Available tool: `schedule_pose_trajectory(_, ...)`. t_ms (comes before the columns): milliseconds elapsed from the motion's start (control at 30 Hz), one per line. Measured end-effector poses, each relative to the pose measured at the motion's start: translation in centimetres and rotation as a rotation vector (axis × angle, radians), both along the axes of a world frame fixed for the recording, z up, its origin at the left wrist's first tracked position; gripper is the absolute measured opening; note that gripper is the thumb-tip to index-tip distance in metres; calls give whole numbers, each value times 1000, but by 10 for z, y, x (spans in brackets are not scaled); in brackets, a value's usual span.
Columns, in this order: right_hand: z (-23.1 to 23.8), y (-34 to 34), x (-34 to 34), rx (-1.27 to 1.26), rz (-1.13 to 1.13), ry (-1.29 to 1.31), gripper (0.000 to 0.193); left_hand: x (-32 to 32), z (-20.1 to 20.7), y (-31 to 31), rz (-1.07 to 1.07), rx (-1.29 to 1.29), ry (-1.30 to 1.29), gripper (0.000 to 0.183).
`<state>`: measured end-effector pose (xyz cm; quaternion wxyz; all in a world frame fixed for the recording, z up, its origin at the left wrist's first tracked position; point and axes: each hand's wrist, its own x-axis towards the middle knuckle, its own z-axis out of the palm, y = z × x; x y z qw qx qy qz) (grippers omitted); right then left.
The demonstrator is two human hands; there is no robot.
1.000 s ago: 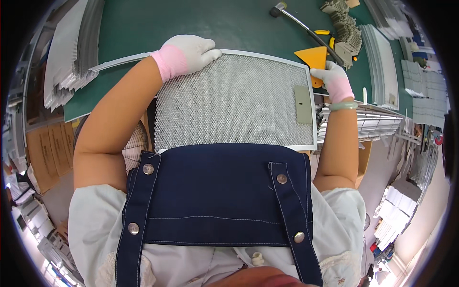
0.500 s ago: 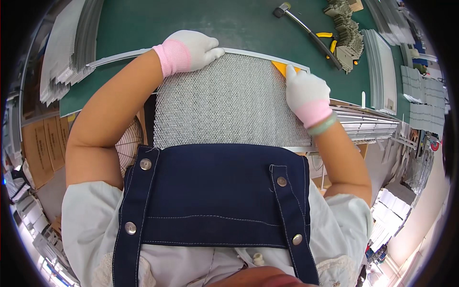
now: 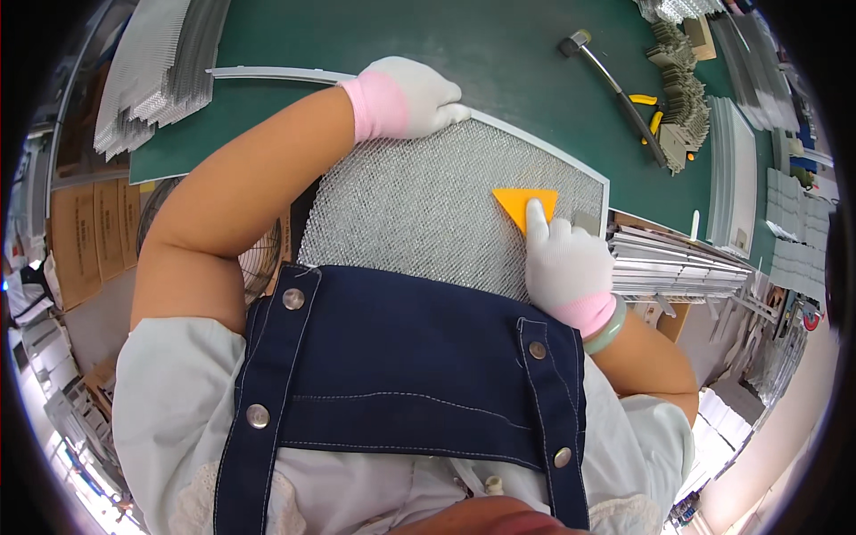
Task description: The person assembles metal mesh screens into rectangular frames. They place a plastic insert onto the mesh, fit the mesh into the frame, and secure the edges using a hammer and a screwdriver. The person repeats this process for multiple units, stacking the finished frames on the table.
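Observation:
In front of me lies a silvery metal mesh panel (image 3: 419,205), its near edge against my apron and a thin pale frame strip (image 3: 544,147) along its far and right edges. My left hand (image 3: 415,98), in a white glove with a pink cuff, is closed on the far frame strip. A further length of strip (image 3: 276,73) runs out leftward from behind that hand. My right hand (image 3: 566,267), gloved alike, grips a yellow triangular scraper (image 3: 526,205). Its index finger is stretched along the scraper, which is over the mesh near the panel's right side.
The green tabletop (image 3: 428,36) carries a mallet (image 3: 615,89), yellow-handled pliers (image 3: 655,120) and a row of beige brackets (image 3: 687,107). Mesh sheets (image 3: 165,76) are stacked at far left. Metal strips (image 3: 673,267) lie right of the panel. Cardboard boxes (image 3: 76,241) and a fan (image 3: 259,263) stand lower left.
My right hand has drawn the scraper from the far frame strip toward me, over the mesh. The panel appears turned clockwise, its right frame strip now showing. My left hand keeps its grip.

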<state>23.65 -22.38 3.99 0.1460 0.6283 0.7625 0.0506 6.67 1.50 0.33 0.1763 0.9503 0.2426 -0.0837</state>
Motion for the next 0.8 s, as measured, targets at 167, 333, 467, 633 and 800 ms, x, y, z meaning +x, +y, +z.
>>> schedule_pose_trajectory(167, -6, 58, -22, -52, -180, 80, 30, 1, -1, 0, -23, 25, 11, 43)
schedule_pose_trajectory(333, -10, 85, -34, -114, -298, 135, 26, 2, 4, -3, -31, 29, 37, 43)
schedule_pose_trajectory(467, -15, 84, -39, -43, -326, 83, 26, 2, 11, -4, -49, 29, 81, 46)
schedule_pose_trajectory(633, 27, 50, -53, -243, -107, 73, 28, -1, 2, -4, -35, 16, 19, 46)
schedule_pose_trajectory(800, 21, 87, 29, 337, -203, 75, 36, -11, 16, -6, 68, 28, -30, 44)
